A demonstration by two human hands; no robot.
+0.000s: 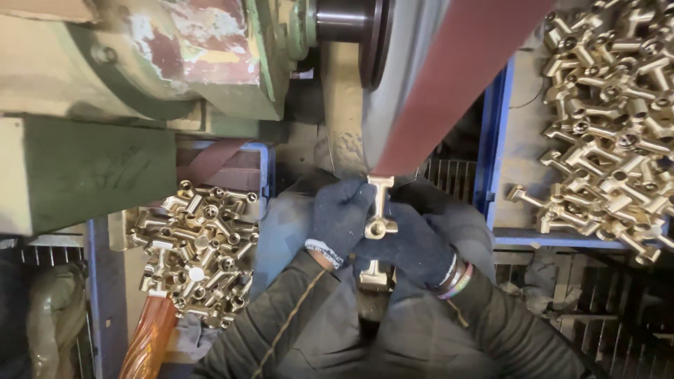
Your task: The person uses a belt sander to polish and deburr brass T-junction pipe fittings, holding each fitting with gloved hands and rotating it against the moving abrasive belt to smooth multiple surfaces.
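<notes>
Both my hands wear dark knit gloves and grip one brass fitting (380, 210), a long piece with a T-shaped top end. My left hand (338, 217) holds its left side, my right hand (411, 242) wraps its lower right side. The fitting's top end touches the lower edge of a reddish-brown abrasive belt (449, 77) that runs diagonally up to the right over a grey wheel (400, 63).
A pile of similar brass fittings (200, 249) lies on a tray at the left. A larger pile of brass parts (611, 126) fills a blue-edged tray (495, 140) at the right. A worn green machine housing (140, 77) looms at the upper left. Metal grating (597, 330) lies below.
</notes>
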